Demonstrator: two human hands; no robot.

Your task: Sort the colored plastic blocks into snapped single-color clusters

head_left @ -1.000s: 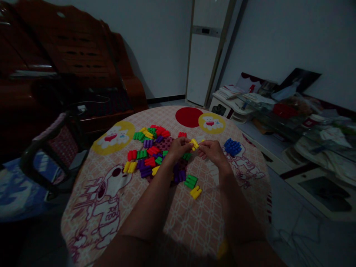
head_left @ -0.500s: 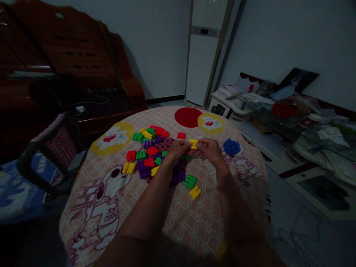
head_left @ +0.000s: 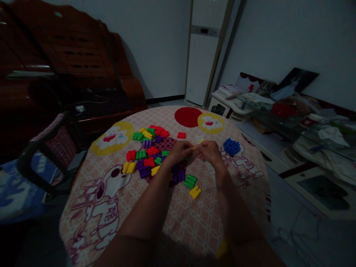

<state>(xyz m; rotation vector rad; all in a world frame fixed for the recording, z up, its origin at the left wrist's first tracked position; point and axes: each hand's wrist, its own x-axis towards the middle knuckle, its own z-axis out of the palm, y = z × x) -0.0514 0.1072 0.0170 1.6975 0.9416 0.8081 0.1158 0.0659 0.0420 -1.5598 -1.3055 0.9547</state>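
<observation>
My left hand (head_left: pixel 180 151) is closed in a pinch at the middle of the table, with a small bit of a yellow building block (head_left: pixel 194 147) showing at its fingertips. Close beside it, my right hand (head_left: pixel 210 151) is closed too. Another yellow piece (head_left: pixel 204 141) peeks out over its fingers, which mostly cover it. Left of my hands spreads a loose pile of toy blocks in red, green, purple and yellow, among them a purple block (head_left: pixel 144 171). A green block (head_left: pixel 190 181) and a yellow block (head_left: pixel 195 192) lie nearer me, between my forearms.
A blue cluster of blocks (head_left: pixel 231 147) sits right of my right hand, and one red block (head_left: pixel 181 135) lies beyond my left. The round table wears a patterned cloth (head_left: pixel 183 226). A chair (head_left: pixel 52 148) stands at left, a cluttered cabinet (head_left: pixel 278 137) at right.
The yellow pieces, visible together between my fingertips before, now show apart, one at each hand, mostly covered. My right hand has turned and drawn slightly nearer. The blocks on the table lie as before.
</observation>
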